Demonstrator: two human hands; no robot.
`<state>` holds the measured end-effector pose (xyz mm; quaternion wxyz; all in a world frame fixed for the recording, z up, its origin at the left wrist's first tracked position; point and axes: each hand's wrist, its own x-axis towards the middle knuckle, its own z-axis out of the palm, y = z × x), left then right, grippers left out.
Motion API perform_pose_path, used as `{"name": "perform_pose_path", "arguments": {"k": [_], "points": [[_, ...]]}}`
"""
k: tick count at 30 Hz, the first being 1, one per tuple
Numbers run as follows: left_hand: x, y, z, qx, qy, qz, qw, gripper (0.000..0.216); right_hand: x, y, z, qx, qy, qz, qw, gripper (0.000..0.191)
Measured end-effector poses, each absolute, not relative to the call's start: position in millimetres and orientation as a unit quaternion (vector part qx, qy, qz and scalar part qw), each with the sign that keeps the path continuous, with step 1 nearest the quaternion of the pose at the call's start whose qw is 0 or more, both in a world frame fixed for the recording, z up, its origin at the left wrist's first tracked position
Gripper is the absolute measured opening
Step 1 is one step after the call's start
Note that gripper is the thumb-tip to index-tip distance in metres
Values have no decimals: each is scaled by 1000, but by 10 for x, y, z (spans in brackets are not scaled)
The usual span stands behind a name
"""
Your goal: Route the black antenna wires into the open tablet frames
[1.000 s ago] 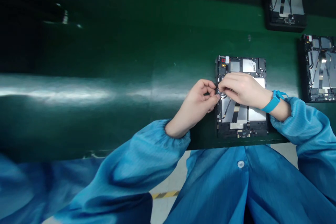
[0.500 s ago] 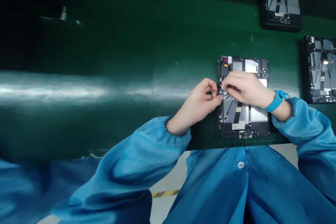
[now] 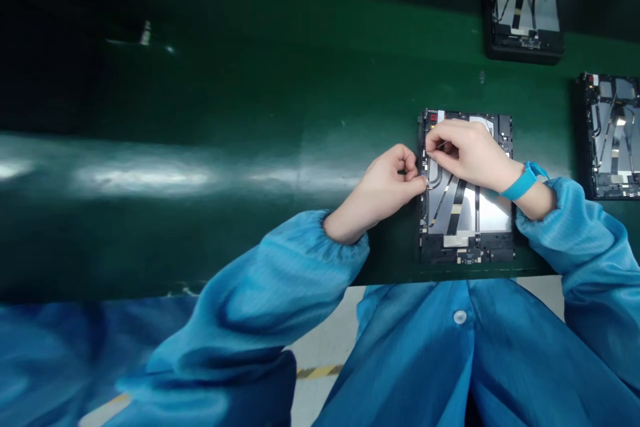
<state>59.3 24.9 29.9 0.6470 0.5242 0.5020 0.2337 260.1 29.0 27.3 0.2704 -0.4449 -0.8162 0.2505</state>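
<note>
An opened tablet-like device [image 3: 493, 247] lies on the green bench, with a black frame, silver panels, dark ribbon cables and thin wires. At its left edge is my left hand [image 3: 387, 183], the thumb touching the rim and the other fingers curled; what they grip, if anything, I cannot make out. My right hand [image 3: 473, 153] reaches over the upper left part of the device, finger and thumb pinched around a thin wire [image 3: 442, 144]. That hand hides part of the silver panels. A blue band [image 3: 523, 183] circles my right wrist.
Two similar opened devices stand on the bench, one at the far right back [image 3: 527, 7] and another at the right edge [image 3: 615, 140]. A small whitish bit [image 3: 145, 33] shows at the far left. The bench's front edge [image 3: 390, 280] runs just before my body.
My right hand has moved up along the device's left side, baring more of the cables below it. The left hand stays at the edge, its thumb slightly further onto the rim.
</note>
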Motion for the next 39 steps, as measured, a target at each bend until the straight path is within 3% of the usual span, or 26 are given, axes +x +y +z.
{"name": "perform_pose_path", "arguments": {"k": [29,39], "points": [[681,451,419,492,507,177,686,37,2565,303,242,-472,-783,268,303,14],[783,696,407,461,523,229,679,45,2559,324,291,-552,-711,264,347,15]]}}
